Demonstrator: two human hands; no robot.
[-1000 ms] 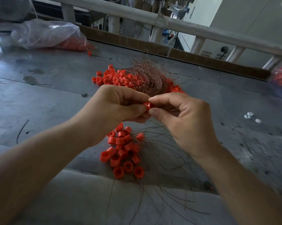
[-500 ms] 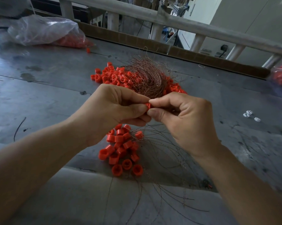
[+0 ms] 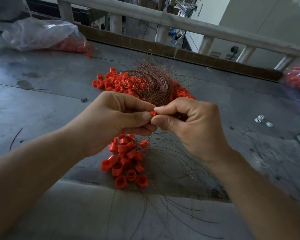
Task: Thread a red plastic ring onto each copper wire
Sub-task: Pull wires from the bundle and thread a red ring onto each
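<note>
Working over a grey metal table (image 3: 42, 108), keeping the tangled bundle of copper wires (image 3: 154, 85) and the loose heap of red rings (image 3: 109, 83) at the far side, likely as stock within reach, and leaving a near cluster of rings (image 3: 125, 160), thin wires trailing rightward, probably as finished pieces. Holding the left hand (image 3: 114, 122) and right hand (image 3: 192, 125) together above the middle, fingertips meeting. Pinching one red ring (image 3: 152, 113) between both thumbs and forefingers, seemingly steadying it for a wire end too fine to make out.
</note>
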